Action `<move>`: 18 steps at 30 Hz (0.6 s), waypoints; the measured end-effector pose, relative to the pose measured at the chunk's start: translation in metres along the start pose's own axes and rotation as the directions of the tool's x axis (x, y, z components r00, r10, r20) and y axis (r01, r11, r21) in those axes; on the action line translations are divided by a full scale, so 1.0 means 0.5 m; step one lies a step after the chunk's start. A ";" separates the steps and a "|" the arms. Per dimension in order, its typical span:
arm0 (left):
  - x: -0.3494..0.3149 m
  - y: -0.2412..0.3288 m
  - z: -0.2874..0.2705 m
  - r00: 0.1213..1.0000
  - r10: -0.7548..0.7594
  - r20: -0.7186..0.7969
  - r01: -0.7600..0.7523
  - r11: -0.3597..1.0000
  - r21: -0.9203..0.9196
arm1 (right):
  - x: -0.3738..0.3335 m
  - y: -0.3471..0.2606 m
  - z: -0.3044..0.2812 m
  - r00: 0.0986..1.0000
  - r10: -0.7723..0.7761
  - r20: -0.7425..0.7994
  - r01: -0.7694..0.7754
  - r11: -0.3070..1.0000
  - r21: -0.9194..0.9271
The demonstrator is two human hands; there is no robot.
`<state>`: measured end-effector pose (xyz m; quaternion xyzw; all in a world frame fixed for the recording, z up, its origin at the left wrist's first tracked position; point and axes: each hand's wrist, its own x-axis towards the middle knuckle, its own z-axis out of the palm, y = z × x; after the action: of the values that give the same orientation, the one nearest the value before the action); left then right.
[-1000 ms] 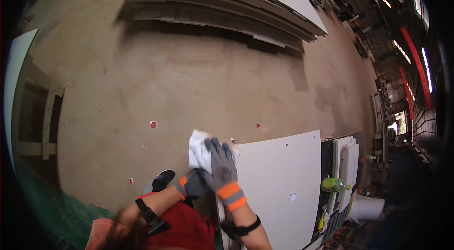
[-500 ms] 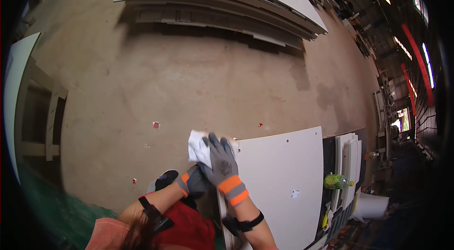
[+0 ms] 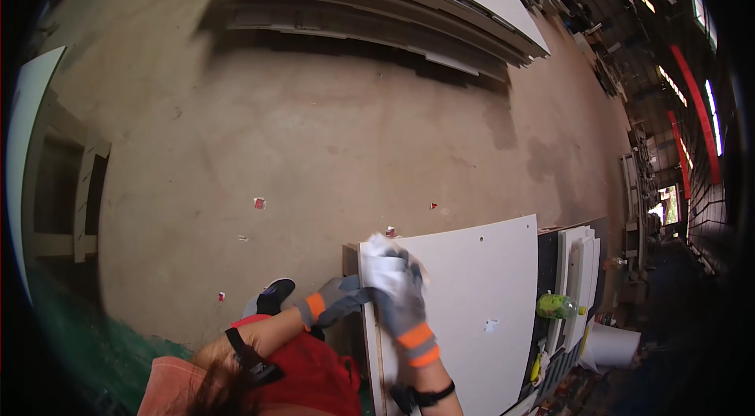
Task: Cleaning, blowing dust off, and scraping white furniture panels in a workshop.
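A white cloth [image 3: 384, 265] is bunched under my right hand [image 3: 404, 302], which wears a grey glove with an orange-striped cuff. My right hand is closed on this cloth at the far left corner of a white panel [image 3: 472, 290]; motion blurs its fingers. My left hand [image 3: 340, 301], gloved alike, reaches the panel's left edge with its fingers stretched out. Its fingertips are close to my right wrist and partly hidden. The panel lies flat, with small holes near its far edge and a little pale label [image 3: 491, 326] on its face.
Right of the panel lie narrow white strips [image 3: 578, 278], a green-labelled bottle [image 3: 557, 306] and a white roll [image 3: 613, 345]. A large stack of panels [image 3: 377, 3] stands across the floor. Another panel on a wooden frame [image 3: 82, 204] is at far left. Small scraps dot the floor.
My right hand has moved right and slightly down with the cloth, from beyond the panel's corner onto the panel. My left hand has shifted right to the panel's edge.
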<state>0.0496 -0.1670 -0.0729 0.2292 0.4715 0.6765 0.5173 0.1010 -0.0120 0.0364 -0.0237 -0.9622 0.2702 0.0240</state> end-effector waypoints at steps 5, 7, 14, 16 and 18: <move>0.017 -0.017 -0.019 0.826 0.525 0.207 -0.501 0.512 0.697 | 0.062 0.023 0.043 0.997 0.043 0.058 -0.030 0.980 -0.197; 0.016 -0.041 -0.028 0.871 0.458 0.177 -0.456 0.619 0.640 | 0.023 0.005 0.022 0.996 0.027 0.084 -0.016 0.992 -0.126; 0.021 -0.082 -0.041 0.978 0.165 0.131 -0.204 0.899 0.387 | 0.039 -0.011 0.026 0.993 0.122 0.008 -0.121 0.988 -0.093; 0.029 -0.082 -0.049 0.774 0.569 0.277 -0.577 0.456 0.678 | 0.060 -0.005 0.047 0.981 0.193 -0.005 -0.193 0.975 -0.109; 0.023 -0.023 -0.027 0.936 0.329 0.130 -0.350 0.817 0.459 | 0.051 0.012 0.047 0.987 0.158 -0.016 -0.158 0.984 -0.087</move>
<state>0.0402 -0.1617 -0.0909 0.4440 0.5625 0.6162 0.3267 0.0741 -0.0177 0.0141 -0.1022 -0.9681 0.2287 0.0056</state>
